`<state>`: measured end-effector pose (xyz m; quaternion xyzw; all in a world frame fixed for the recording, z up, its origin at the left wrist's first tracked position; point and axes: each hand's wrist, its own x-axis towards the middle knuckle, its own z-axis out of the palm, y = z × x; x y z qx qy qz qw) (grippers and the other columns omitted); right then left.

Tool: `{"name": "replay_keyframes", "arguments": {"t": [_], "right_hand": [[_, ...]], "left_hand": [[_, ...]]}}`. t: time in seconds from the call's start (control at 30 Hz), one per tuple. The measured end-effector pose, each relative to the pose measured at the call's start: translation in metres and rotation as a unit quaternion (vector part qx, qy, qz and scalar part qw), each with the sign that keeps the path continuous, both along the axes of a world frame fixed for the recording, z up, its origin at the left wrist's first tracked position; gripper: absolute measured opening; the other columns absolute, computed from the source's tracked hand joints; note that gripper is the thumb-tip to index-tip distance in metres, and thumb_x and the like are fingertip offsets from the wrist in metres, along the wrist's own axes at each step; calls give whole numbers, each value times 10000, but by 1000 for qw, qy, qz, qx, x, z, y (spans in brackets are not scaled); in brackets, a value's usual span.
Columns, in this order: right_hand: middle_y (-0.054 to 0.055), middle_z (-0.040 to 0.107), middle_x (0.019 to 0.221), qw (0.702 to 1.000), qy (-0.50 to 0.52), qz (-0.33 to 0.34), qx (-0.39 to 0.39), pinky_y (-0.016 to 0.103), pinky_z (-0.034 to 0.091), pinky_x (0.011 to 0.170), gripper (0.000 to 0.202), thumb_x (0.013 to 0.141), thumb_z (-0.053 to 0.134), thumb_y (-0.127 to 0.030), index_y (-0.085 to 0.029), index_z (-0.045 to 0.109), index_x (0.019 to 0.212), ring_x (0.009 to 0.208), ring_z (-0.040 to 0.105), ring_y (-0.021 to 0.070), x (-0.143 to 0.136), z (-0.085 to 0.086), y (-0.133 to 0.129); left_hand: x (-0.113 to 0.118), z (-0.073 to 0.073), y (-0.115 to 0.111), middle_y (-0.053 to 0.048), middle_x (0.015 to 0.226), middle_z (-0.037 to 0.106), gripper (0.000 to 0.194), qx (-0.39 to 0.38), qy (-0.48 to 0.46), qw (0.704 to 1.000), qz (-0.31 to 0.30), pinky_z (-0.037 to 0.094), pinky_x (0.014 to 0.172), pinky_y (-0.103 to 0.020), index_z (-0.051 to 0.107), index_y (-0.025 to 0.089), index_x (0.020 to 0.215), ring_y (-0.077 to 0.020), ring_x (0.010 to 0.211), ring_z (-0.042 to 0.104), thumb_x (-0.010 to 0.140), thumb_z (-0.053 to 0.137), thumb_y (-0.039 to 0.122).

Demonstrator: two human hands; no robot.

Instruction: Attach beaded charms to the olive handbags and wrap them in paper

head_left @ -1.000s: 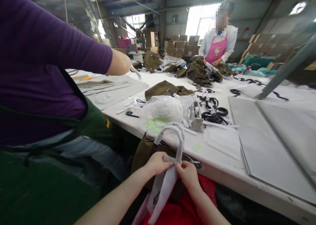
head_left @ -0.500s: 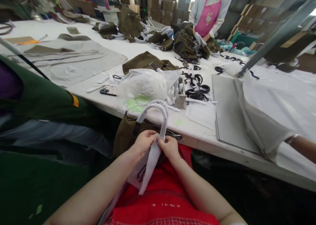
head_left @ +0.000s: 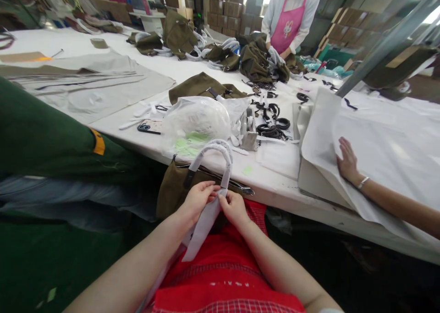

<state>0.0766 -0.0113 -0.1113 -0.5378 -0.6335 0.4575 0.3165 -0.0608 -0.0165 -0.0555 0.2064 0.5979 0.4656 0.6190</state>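
Note:
An olive bag (head_left: pixel 168 187) rests against the table's front edge, its handle (head_left: pixel 227 159) standing up in a loop and wrapped in white material. At the base of the handle's right side, my left hand (head_left: pixel 200 198) and my right hand (head_left: pixel 233 206) pinch a white strip (head_left: pixel 202 228) from both sides. The strip's loose end hangs down over my red apron. My fingertips nearly meet, and the fingers cover the spot where strip and handle join. The bag's zipper edge ends in a metal clasp (head_left: pixel 248 191) right of my hands.
On the table (head_left: pixel 275 184) lie a clear plastic bag (head_left: pixel 195 120), a phone (head_left: pixel 149 126), black straps (head_left: pixel 271 129) and olive bags. At right, another person's hand (head_left: pixel 349 161) lies on white sheets. A person in a pink apron (head_left: pixel 290 24) stands behind.
The strip's loose end has swung left and lower parts turned, while my hands stay at the handle. The other person's hand has come into view on the sheets, which have shifted left.

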Motion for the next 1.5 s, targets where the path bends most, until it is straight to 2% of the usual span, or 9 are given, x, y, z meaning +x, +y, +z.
{"name": "replay_keyframes", "arguments": {"t": [0.27,0.4,0.47,0.57,0.8,0.97,1.2,1.37,1.5], "right_hand": [[23,629,595,996,60,-35,-50,204,376,438,351,800,512,-433,-131,688,772,481,499,123,-4,-4,3],[-21,494,466,983,134,-59,-110,210,302,357,443,740,542,-588,-152,597,677,369,382,95,-2,2,3],[-29,461,443,977,158,-61,-128,217,283,342,502,693,565,-665,-164,571,655,353,360,95,-1,5,1],[3,534,487,977,165,-47,-127,243,327,362,574,665,582,-726,-155,621,707,379,421,129,0,4,-1],[77,692,696,999,-5,-19,47,336,507,636,400,832,539,-553,-190,683,745,671,651,262,10,0,-1],[101,675,910,961,-105,-83,244,391,530,742,288,787,674,-435,-188,644,934,828,636,262,19,6,-18],[120,592,1149,910,-147,29,387,488,475,961,331,804,680,-303,-216,656,1123,1123,519,293,11,11,-35],[111,558,1208,912,-158,59,374,473,442,1008,341,777,645,-225,-229,678,1117,1156,490,292,8,15,-35],[109,577,1177,938,-108,85,317,435,468,954,333,745,638,-211,-230,686,1074,1101,531,270,11,23,-32]], "left_hand": [[-2,2,-1,-111,1054,722,202,34,-12,998,-54,484,689,-239,666,146,985,-136,776,644,785,660,169],[-23,5,4,-82,971,719,252,109,136,981,-80,484,719,-253,680,169,932,-179,864,640,705,751,252],[-31,5,4,-66,833,709,280,66,143,978,-138,473,653,-260,681,161,830,-191,796,636,678,776,376],[-27,-5,-4,-85,757,702,466,-58,-33,956,-284,470,612,-289,698,126,781,-194,683,630,678,724,579],[-1,-47,-9,-66,701,706,457,-36,-63,982,-176,475,616,-295,742,129,796,-170,591,612,706,719,576],[5,-35,-11,-41,638,680,381,-26,-139,983,-119,461,564,-262,720,104,832,-147,546,596,765,705,478],[11,-33,-8,-47,698,686,353,-75,-203,973,-80,485,581,-248,676,112,848,-145,597,625,803,657,462],[21,-35,-12,-74,801,729,400,24,42,997,-56,499,645,-275,701,136,832,-204,750,671,809,603,523],[20,-38,-11,-88,737,728,485,73,240,965,-79,477,616,-288,703,139,754,-229,723,672,851,474,555]]}}
